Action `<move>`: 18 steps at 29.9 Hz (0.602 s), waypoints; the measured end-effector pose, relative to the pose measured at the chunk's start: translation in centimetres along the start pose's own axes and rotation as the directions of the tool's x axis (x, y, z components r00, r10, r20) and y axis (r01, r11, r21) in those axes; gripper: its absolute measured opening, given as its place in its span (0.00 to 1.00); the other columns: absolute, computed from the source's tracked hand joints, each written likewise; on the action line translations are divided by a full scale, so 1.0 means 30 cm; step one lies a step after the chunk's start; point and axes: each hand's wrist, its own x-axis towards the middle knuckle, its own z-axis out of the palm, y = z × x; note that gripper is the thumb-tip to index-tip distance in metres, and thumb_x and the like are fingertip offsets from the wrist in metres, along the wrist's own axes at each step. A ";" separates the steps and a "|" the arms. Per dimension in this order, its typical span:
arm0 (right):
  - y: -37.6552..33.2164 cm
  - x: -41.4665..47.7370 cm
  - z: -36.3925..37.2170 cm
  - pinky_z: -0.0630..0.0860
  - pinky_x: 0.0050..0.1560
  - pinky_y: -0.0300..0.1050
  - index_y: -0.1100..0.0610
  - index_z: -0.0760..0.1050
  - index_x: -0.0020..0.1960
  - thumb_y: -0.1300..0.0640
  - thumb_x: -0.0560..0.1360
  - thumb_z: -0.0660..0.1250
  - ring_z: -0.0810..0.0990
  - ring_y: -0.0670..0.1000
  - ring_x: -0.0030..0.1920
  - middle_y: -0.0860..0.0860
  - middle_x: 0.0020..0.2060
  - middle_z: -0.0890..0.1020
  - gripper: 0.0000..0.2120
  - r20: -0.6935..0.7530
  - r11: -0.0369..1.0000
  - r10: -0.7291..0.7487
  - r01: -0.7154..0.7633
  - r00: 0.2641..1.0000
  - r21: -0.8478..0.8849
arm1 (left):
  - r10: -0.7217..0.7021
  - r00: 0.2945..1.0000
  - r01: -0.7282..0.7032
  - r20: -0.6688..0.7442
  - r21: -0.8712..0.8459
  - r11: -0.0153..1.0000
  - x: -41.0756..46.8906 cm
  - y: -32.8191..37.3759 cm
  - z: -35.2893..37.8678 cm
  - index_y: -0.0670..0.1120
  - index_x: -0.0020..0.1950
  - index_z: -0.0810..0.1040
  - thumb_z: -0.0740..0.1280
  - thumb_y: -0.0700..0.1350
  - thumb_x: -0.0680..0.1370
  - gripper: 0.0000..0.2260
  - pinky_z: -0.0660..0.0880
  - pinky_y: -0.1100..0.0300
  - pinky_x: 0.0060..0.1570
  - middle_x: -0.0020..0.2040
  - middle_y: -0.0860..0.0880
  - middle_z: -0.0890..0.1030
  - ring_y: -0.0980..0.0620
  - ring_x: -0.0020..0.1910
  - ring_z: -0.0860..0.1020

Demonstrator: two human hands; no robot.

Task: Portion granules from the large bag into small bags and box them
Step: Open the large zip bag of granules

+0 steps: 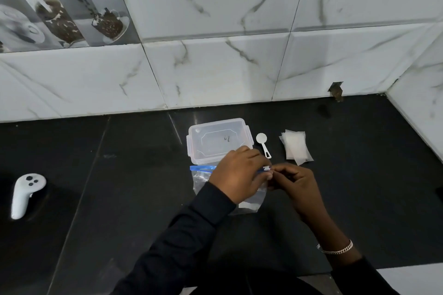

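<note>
Large bag [203, 183] flat, zip edge running left–right, facing box [219, 139]; left hand [236, 175] pinching slider [266, 168], right hand [294, 184] pinching zip end.

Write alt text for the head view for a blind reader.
The left hand and right hand pinch the blue zip top of the large bag on a black counter. Behind it sit a clear lidded box, a white scoop and small bags.

glossy black stone countertop [119, 199], white marble-look wall tiles [239, 7] w/ grey veins (coffee-bean print tile [60, 7] too), clear zip bag [201, 182] w/ blue strip, white plastic scoop [262, 142]
</note>
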 end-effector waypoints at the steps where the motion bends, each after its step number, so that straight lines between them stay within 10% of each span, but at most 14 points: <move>1: -0.004 0.001 -0.001 0.82 0.40 0.45 0.65 0.84 0.49 0.70 0.77 0.68 0.85 0.54 0.39 0.59 0.40 0.86 0.07 -0.004 1.000 -0.006 0.006 1.000 -0.002 | 0.018 1.000 -0.018 0.013 0.022 1.000 0.011 -0.002 0.006 0.50 0.52 0.80 0.65 0.53 0.77 0.10 0.75 0.51 0.46 0.46 0.53 0.80 0.50 0.48 0.75; 18: 0.001 0.010 0.006 0.84 0.36 0.57 0.64 0.83 0.45 0.68 0.77 0.68 0.84 0.62 0.37 0.58 0.38 0.85 0.05 -0.157 0.996 -0.048 0.035 0.986 -0.086 | -0.040 0.998 0.027 0.045 0.274 0.961 -0.031 -0.055 -0.042 0.48 0.47 0.73 0.66 0.38 0.68 0.10 0.72 0.55 0.42 0.45 0.51 0.75 0.49 0.43 0.75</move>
